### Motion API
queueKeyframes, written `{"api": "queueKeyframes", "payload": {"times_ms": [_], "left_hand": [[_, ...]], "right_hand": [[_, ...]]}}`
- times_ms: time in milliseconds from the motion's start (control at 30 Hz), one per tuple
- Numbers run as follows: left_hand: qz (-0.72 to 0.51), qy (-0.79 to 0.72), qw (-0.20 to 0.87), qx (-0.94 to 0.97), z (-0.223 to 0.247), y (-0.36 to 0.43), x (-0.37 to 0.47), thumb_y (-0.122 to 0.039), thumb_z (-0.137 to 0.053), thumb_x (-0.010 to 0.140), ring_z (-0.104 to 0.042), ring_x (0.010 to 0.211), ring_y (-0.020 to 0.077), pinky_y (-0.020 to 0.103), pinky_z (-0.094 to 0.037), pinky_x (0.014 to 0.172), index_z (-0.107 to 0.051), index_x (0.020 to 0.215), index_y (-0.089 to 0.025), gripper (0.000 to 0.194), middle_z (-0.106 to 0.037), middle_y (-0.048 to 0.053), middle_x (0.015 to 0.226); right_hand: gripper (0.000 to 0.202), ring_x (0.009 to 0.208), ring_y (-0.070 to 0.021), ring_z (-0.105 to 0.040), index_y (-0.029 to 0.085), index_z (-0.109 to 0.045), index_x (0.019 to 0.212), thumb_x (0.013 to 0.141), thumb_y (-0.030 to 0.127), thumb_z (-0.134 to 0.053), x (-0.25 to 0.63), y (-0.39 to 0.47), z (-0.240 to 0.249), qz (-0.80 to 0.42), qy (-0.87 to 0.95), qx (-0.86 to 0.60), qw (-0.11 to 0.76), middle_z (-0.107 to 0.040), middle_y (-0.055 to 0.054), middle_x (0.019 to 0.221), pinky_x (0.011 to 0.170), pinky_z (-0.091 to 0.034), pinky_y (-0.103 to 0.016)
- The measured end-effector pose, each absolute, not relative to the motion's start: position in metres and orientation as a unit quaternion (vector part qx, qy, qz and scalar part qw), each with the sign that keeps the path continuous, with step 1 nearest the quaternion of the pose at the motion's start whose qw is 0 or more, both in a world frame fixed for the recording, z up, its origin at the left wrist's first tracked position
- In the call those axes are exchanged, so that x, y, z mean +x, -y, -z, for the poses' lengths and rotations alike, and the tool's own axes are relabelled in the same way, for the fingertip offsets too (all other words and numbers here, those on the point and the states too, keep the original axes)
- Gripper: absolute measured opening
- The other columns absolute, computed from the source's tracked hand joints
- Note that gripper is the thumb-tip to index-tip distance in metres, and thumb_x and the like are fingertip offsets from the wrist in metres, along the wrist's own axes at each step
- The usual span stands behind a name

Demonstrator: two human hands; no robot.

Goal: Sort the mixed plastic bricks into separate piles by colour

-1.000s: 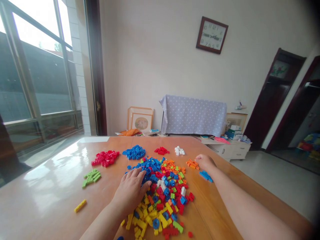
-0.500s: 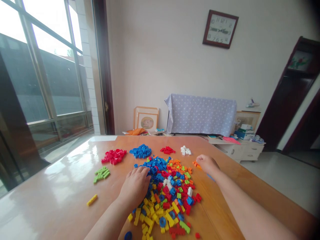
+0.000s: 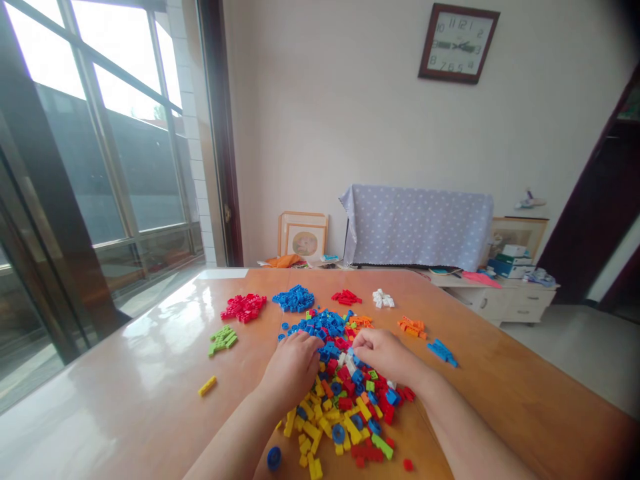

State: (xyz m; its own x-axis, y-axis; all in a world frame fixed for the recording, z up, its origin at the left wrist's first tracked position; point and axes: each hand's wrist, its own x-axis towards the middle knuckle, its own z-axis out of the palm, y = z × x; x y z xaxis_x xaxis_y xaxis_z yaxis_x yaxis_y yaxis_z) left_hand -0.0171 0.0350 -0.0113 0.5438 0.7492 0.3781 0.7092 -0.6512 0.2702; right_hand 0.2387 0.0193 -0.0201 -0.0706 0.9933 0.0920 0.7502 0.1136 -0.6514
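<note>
Both hands rest on the mixed brick pile [image 3: 345,393] at the middle of the table [image 3: 130,400]: the left hand [image 3: 293,367] lies flat, fingers loose, while the right hand [image 3: 383,357] curls over bricks (grasp unclear). No writing reads on them.

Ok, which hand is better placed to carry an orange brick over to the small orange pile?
Probably the right hand. It rests on the mixed pile's right side, nearer the orange pile. The left hand lies on the opposite side, toward the green pile.
</note>
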Motion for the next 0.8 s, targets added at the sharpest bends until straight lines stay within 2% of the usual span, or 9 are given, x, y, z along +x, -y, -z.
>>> {"api": "queueKeyframes", "payload": {"times_ms": [133,233,367,533,700,800], "left_hand": [[-0.239,-0.390,0.040,0.888,0.008,-0.027,-0.013,-0.025,-0.049,0.098,-0.061,0.100,0.0266,0.039,-0.047,0.089,-0.069,0.109,-0.026,0.024,-0.068,0.008,0.101],[-0.228,-0.374,0.050,0.898,0.008,-0.023,-0.009,-0.025,-0.050,0.097,-0.061,0.100,0.0264,0.041,-0.046,0.093,-0.070,0.107,-0.026,0.023,-0.067,0.007,0.098],[-0.211,-0.364,0.057,0.905,0.010,-0.021,-0.005,-0.025,-0.049,0.098,-0.061,0.097,0.0256,0.039,-0.047,0.090,-0.070,0.099,-0.025,0.021,-0.067,0.007,0.097],[-0.207,-0.363,0.058,0.907,0.012,-0.020,-0.003,-0.025,-0.049,0.097,-0.060,0.098,0.0252,0.036,-0.047,0.085,-0.070,0.102,-0.027,0.022,-0.066,0.006,0.098],[-0.209,-0.365,0.057,0.906,0.011,-0.019,-0.001,-0.025,-0.047,0.099,-0.060,0.096,0.0246,0.036,-0.046,0.084,-0.071,0.104,-0.027,0.024,-0.066,0.006,0.097],[-0.208,-0.363,0.060,0.906,0.011,-0.018,0.000,-0.024,-0.046,0.099,-0.061,0.095,0.0241,0.036,-0.046,0.085,-0.071,0.104,-0.027,0.025,-0.066,0.006,0.097]], "right_hand": [[0.013,0.063,-0.0129,-0.054,0.025,-0.074,0.079,0.081,0.035,-0.065,0.224,-0.012,0.024,-0.166,0.712,-0.647,0.218,-0.065,0.003,0.067,0.055,-0.027,-0.023],[0.009,0.068,-0.0139,-0.057,0.026,-0.075,0.080,0.078,0.032,-0.067,0.216,-0.009,0.024,-0.135,0.725,-0.644,0.202,-0.069,0.002,0.073,0.058,-0.028,-0.024],[0.006,0.075,-0.0139,-0.059,0.025,-0.072,0.077,0.076,0.024,-0.066,0.209,-0.007,0.024,-0.131,0.742,-0.622,0.212,-0.071,0.003,0.080,0.062,-0.030,-0.023],[0.008,0.070,-0.0124,-0.057,0.022,-0.065,0.071,0.077,0.020,-0.061,0.214,-0.010,0.033,-0.135,0.733,-0.617,0.251,-0.068,0.003,0.074,0.060,-0.031,-0.023],[0.013,0.065,-0.0124,-0.057,0.021,-0.064,0.075,0.083,0.025,-0.056,0.228,-0.014,0.039,-0.198,0.699,-0.626,0.284,-0.067,0.003,0.070,0.058,-0.034,-0.022],[0.017,0.063,-0.0123,-0.055,0.021,-0.063,0.073,0.086,0.031,-0.057,0.234,-0.011,0.036,-0.191,0.699,-0.636,0.265,-0.065,0.003,0.066,0.056,-0.033,-0.022]]}}
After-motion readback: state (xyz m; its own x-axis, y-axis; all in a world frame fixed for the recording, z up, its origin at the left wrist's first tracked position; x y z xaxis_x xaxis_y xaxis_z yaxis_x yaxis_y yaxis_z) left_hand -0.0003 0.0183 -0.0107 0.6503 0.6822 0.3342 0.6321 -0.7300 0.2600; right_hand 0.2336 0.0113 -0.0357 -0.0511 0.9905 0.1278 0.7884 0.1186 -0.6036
